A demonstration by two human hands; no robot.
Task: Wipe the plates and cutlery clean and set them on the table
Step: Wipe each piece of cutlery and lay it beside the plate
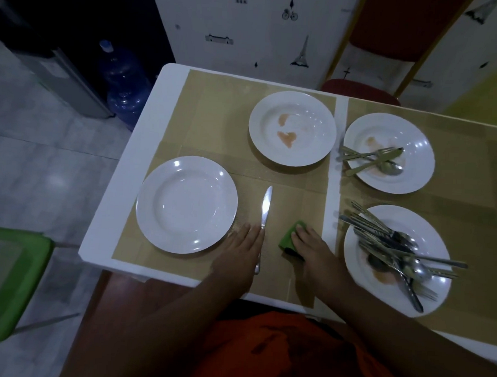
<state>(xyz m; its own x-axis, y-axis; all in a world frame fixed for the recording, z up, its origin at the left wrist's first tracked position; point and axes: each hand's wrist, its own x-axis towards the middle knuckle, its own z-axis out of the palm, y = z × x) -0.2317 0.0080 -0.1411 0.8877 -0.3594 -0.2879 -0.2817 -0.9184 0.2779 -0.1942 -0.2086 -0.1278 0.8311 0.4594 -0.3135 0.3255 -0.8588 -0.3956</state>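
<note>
A clean white plate lies near the table's left front. A knife lies to its right, and my left hand rests flat over the knife's handle. My right hand rests with straight fingers on a green cloth. A stained plate sits further back. Another stained plate at back right carries a fork, a knife and a spoon. The front right plate holds a heap of several pieces of cutlery.
Tan placemats cover the white table. A green chair stands at the left, a red chair behind the table. A blue water jug stands on the floor beyond the table's left edge.
</note>
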